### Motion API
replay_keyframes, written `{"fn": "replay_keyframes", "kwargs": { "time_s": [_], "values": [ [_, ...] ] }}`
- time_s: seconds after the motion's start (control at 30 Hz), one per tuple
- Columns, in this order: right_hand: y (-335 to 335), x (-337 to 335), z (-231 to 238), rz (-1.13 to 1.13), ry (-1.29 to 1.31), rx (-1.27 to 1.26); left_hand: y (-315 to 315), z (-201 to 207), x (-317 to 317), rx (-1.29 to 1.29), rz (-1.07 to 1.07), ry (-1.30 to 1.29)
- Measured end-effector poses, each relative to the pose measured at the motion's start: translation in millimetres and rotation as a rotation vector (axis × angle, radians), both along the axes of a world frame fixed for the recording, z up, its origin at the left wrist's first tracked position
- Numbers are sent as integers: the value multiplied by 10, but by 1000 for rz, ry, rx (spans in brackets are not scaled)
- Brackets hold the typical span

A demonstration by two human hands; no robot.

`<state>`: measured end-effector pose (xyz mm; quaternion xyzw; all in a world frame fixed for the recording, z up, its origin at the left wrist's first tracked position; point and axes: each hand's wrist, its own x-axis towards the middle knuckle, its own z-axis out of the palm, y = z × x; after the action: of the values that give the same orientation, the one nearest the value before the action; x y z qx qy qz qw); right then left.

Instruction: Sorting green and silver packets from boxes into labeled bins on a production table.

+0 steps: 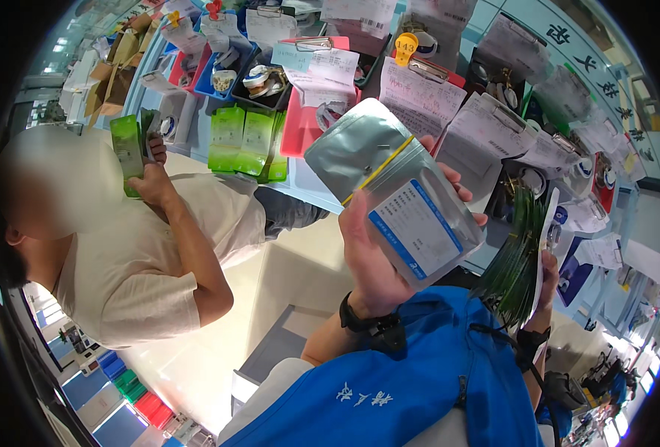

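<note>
My left hand [378, 257] grips a silver foil pouch [419, 205] in front of my chest. Across the pouch runs a yellow band, and a white label with blue borders covers its lower part; the fingers wrap round behind it. On the right, my right hand [547, 279] is closed round a thick stack of green pouches [520, 257], seen edge-on with a whitish face turned outward. Both hands are held in the air near my blue vest [389, 380], and each wrist wears a black band.
At the left a co-worker holds green pouches [127, 149]. More green packs [242, 141] lie on the light blue bench. Along it stand coloured bins, including a pink bin [300, 127] and a blue bin [222, 78], with clipboards and paper sheets [423, 93]. A grey stool [278, 343] stands below.
</note>
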<state>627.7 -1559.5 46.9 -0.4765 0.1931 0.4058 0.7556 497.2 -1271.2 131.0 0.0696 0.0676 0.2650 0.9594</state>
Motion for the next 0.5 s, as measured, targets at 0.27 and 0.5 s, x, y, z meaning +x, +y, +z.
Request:
{"fn": "replay_keyframes", "kwargs": {
  "time_s": [0.27,0.5],
  "values": [
    [-8,43,-42,34,31,27,-60,-21,13,-4,-9,-17],
    [-373,-202,-180,152,-430,-168,-184,-39,44,-96,-28,75]
  ]
}}
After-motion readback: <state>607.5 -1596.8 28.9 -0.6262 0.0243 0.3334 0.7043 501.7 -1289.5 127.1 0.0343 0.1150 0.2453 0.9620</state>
